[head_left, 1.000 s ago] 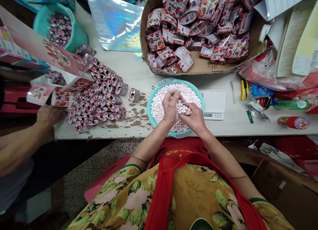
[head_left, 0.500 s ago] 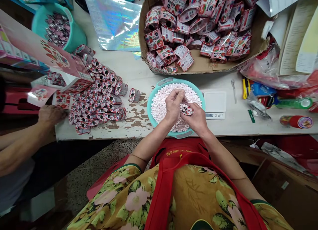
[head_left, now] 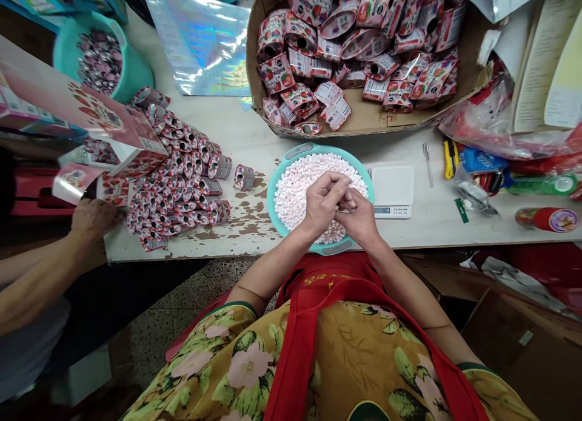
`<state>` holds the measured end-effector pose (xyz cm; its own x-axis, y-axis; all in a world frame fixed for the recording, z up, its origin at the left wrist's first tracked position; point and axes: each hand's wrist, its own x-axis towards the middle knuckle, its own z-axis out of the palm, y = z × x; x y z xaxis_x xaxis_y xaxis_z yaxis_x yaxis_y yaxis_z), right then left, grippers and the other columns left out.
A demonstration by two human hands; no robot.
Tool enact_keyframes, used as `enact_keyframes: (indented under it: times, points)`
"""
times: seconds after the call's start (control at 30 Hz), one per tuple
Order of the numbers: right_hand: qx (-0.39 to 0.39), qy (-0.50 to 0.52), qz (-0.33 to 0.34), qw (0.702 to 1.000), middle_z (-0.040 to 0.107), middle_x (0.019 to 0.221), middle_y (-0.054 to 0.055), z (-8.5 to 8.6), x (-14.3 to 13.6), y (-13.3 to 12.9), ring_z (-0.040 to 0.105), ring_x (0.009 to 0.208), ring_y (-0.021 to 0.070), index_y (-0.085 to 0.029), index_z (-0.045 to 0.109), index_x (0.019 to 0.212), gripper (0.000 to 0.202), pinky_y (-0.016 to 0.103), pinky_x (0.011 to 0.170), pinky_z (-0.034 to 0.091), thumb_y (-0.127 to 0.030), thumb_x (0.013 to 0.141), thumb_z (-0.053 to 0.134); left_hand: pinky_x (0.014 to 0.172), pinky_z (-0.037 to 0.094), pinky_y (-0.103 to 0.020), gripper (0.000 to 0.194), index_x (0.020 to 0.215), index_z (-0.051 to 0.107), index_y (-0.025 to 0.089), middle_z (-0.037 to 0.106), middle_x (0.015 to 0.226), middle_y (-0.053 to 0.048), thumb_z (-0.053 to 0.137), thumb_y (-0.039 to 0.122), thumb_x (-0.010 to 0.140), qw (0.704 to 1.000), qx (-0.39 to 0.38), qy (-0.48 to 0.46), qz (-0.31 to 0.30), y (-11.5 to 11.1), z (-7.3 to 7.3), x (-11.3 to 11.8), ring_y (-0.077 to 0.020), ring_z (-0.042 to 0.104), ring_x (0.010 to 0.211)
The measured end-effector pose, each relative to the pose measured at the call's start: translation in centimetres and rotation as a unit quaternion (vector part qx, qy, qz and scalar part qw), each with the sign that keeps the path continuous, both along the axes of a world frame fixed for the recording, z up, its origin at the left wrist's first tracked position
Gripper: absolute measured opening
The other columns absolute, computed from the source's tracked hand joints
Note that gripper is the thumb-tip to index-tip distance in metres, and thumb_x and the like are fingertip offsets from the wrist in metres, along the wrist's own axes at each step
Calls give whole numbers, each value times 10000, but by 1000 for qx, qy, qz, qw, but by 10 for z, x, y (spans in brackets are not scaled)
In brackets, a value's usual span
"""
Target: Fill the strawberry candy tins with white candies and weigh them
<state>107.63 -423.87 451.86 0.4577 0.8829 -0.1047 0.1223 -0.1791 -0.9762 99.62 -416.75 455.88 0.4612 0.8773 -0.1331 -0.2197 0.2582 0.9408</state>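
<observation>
A turquoise basin (head_left: 271,193) full of small whitish-pink candies (head_left: 295,178) stands in front of me, with both hands over it. My right hand (head_left: 360,219) is closed around a small strawberry-printed candy packet (head_left: 347,210), of which only a sliver shows between the hands. My left hand (head_left: 324,201) has its fingers bunched together over the packet's mouth. What those left fingers pinch is hidden. To the left, one similar packet (head_left: 244,177) stands apart from a dense group of upright packets (head_left: 186,184) with open tops.
A cardboard box (head_left: 377,125) of printed packets lies behind the basin. Right of it sit a white scale (head_left: 391,187), a yellow cutter (head_left: 450,159) and a red jar (head_left: 548,219). Far left are a turquoise bucket (head_left: 139,69) and another person's hand (head_left: 93,219).
My left hand has closed down over the packet's mouth, covering the candies and print that showed before. The view has shifted slightly. My right hand still grips the packet.
</observation>
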Motion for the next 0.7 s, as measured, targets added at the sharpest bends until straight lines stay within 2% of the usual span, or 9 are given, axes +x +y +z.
enact_keyframes:
  times: [0.1, 0.17, 0.23, 0.33, 0.4, 0.47, 0.57, 0.63, 0.7]
  points:
    - [8, 31, 2, 999, 712, 1072, 32, 3, 8, -5, 656, 1026, 231, -245, 729, 1044, 408, 384, 972, 508, -435, 696, 826, 579, 503, -240, 336, 874, 598, 221, 562, 657, 36, 642, 552, 909, 995, 31, 29, 87, 17, -9, -4, -102, 586, 561]
    - [16, 35, 6, 999, 711, 1133, 38, 7, 15, -12, 649, 1104, 241, -268, 738, 1088, 458, 403, 1034, 493, -430, 676, 856, 683, 526, -270, 313, 902, 601, 227, 596, 736, 12, 566, 532, 960, 982, 94, 103, 130, 34, -28, -7, -125, 618, 674]
    - [23, 40, 4, 999, 713, 1138, 40, 8, 23, -22, 653, 1112, 240, -275, 746, 1087, 457, 401, 1040, 498, -426, 673, 869, 839, 527, -330, 272, 920, 618, 222, 655, 870, -34, 522, 466, 992, 952, 196, 222, 79, 46, -53, -8, -173, 640, 859]
    - [13, 51, -31, 998, 713, 1145, 44, 6, 32, -34, 667, 1083, 232, -263, 741, 1103, 478, 391, 1012, 517, -424, 674, 873, 1009, 452, -431, 226, 979, 644, 204, 678, 1107, -116, 541, 405, 982, 846, 343, 399, -83, 46, -86, -5, -265, 588, 1105]
    - [-3, 47, -54, 997, 715, 1137, 49, 2, 36, -39, 672, 1066, 232, -252, 734, 1110, 492, 389, 992, 528, -437, 674, 869, 990, 440, -460, 253, 990, 645, 193, 669, 1140, -150, 572, 434, 961, 779, 388, 472, -141, 39, -99, -2, -309, 569, 1132]
    - [-9, 29, -62, 998, 716, 1115, 51, -2, 38, -41, 672, 1060, 232, -245, 733, 1107, 478, 385, 980, 531, -437, 688, 857, 903, 457, -429, 267, 912, 633, 193, 678, 1054, -147, 605, 457, 939, 760, 384, 505, -142, 33, -105, -1, -311, 593, 1061]
    - [0, -12, -62, 998, 712, 1102, 49, -5, 38, -41, 672, 1049, 225, -245, 734, 1104, 420, 377, 974, 527, -385, 721, 833, 755, 458, -329, 291, 761, 574, 207, 650, 821, -68, 665, 447, 898, 840, 293, 453, -62, 31, -99, -4, -226, 614, 838]
    - [2, -35, -50, 998, 711, 1101, 47, -5, 34, -38, 673, 1040, 223, -248, 731, 1110, 393, 375, 971, 525, -342, 739, 816, 630, 426, -271, 356, 702, 524, 210, 560, 663, 0, 662, 480, 890, 926, 176, 334, 16, 29, -85, -7, -150, 550, 636]
    - [2, -60, -29, 998, 713, 1101, 51, -4, 28, -34, 670, 1044, 231, -250, 727, 1108, 368, 385, 972, 521, -320, 754, 799, 509, 362, -237, 393, 695, 486, 211, 487, 599, 38, 629, 517, 897, 981, 50, 175, 71, 24, -64, -8, -99, 455, 500]
